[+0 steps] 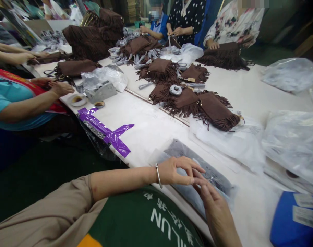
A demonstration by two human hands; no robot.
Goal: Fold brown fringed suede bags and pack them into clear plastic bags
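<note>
- right now the plastic-wrapped packet [180, 149], something flat and dark grey inside it, lies at the near edge of the white table [151, 120], below my hands and partly hidden by them.
- it could slide off toward my apron [135, 219], i judge, if my forearm drags it: its near side comes close to the edge, and slick film grips poorly.
- the film could also crease or tear if a fingertip catches it and pulls, or if my silver bangle [158, 175] snags it.
- loose clear plastic [223, 144] lies beyond the packet, near the fringed brown bag [218, 109]; a careless sweep might tangle film with fringe.
- my left hand [178, 171] is half spread, palm down, fingers bent and apart, thumb tip against or just beside the right fingertips.
- my right hand [215, 200] comes up from below, fingers loosely curled, thumb close to them.
- neither is clenched; the fingertips meet over the packet, but i can't tell whether they pinch something thin or touch the film itself.
</note>
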